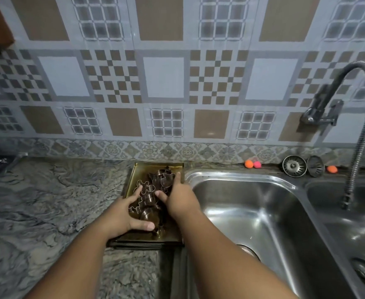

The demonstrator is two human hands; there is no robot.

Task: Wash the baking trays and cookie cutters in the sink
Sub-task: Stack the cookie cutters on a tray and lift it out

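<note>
A stack of dark, greasy baking trays (pixel 138 174) lies on the granite counter just left of the steel sink (pixel 252 203). Several metal cookie cutters (pixel 153 190) are piled in the top tray. My left hand (pixel 123 214) rests on the near cutters, fingers spread over them and thumb pointing right. My right hand (pixel 178 196) covers the right side of the pile, fingers splayed down onto the cutters. Both hands press on the heap from either side; I cannot see whether any cutter is lifted.
A flexible steel faucet (pixel 358 134) arcs over the divider between the sink's two bowls. Two strainer plugs (pixel 294 166) and small orange and pink balls (pixel 252 164) sit on the back ledge. The granite counter (pixel 47 201) stretches left; a tiled wall stands behind.
</note>
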